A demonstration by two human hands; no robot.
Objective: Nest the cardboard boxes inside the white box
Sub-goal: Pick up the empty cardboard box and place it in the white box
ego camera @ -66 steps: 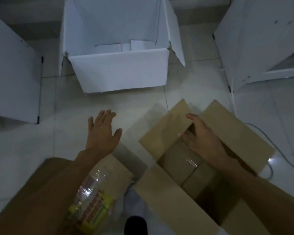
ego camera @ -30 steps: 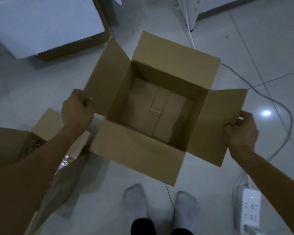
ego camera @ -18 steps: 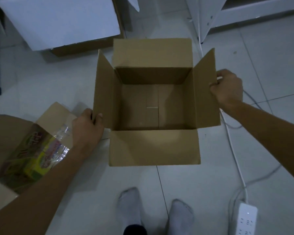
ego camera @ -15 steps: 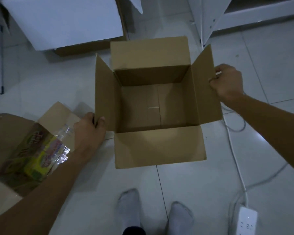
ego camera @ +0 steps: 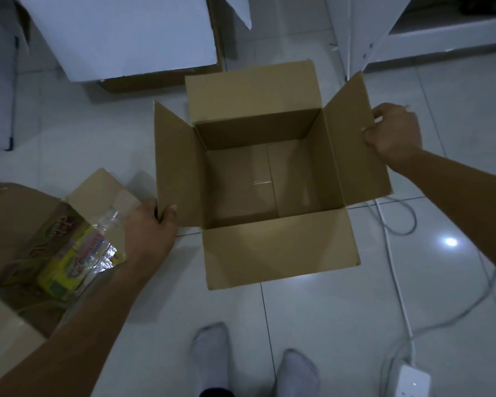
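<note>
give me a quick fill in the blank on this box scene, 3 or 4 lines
1. The left hand grips the brown box's ______ flap.
2. Inside, the brown box is ______.
3. The white box lies ______ the brown box, farther from the person.
4. The power strip lies on the floor by the person's ______ foot.

Missing words: left; empty; beyond; right

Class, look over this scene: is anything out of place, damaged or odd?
Nothing is damaged. One oddity: the second cardboard box, at lower left, still holds a yellow plastic-wrapped pack, while the held box is empty.
</note>
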